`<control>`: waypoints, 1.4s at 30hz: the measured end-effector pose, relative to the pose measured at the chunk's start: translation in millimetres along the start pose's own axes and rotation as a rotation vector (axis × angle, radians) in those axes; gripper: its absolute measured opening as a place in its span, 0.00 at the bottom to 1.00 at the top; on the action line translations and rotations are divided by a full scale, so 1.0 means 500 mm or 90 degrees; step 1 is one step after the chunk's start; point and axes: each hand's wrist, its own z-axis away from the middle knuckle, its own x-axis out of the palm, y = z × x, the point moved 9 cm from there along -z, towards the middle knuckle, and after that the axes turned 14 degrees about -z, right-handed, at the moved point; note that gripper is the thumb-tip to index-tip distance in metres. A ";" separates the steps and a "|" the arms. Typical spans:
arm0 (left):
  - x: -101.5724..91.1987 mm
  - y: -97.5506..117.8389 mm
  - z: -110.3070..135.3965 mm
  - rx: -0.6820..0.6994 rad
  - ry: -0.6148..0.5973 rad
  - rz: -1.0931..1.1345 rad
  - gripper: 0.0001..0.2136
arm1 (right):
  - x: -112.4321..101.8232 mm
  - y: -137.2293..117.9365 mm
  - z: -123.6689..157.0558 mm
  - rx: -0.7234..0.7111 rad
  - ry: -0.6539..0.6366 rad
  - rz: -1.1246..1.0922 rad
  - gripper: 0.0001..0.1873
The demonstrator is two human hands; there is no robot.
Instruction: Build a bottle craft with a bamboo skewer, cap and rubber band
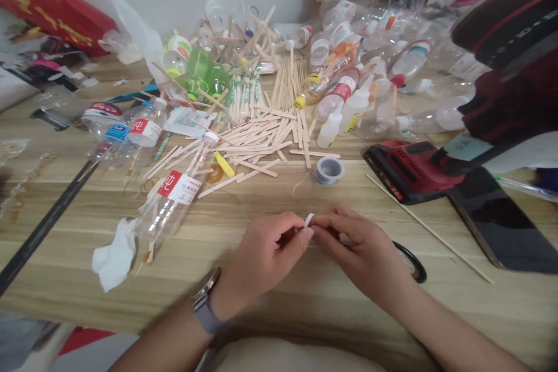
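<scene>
My left hand (272, 247) and my right hand (361, 244) meet over the front of the wooden table. Between their fingertips they pinch a small white bottle cap (309, 220), seen nearly edge-on. Fingers cover much of it, and what touches its inner side is hidden. Just beyond the hands stands a grey spool (329, 171) with a thin thread curling off to its left. A black loop-shaped handle (412, 263) lies beside my right wrist, partly hidden by it.
Wooden craft sticks (257, 136) lie heaped mid-table. A clear bottle with sticks in it (176, 200) and a crumpled tissue (115, 254) are left. At right are a red-black power tool (405, 168), a phone (505, 221) and a thin stick (429, 229). Plastic bottles (344, 64) crowd the back.
</scene>
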 end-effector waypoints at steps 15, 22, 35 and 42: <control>0.008 -0.017 -0.007 -0.056 -0.045 0.141 0.11 | 0.005 -0.010 0.001 -0.034 -0.031 -0.015 0.10; 0.011 -0.029 -0.008 -0.097 -0.058 0.184 0.12 | -0.006 -0.021 0.000 -0.060 -0.001 0.012 0.09; 0.023 -0.020 -0.009 -0.095 -0.097 0.222 0.09 | -0.007 -0.043 0.011 -0.129 -0.017 -0.015 0.09; 0.034 -0.028 -0.006 -0.115 -0.131 0.275 0.08 | -0.004 -0.045 0.009 -0.124 -0.041 -0.013 0.09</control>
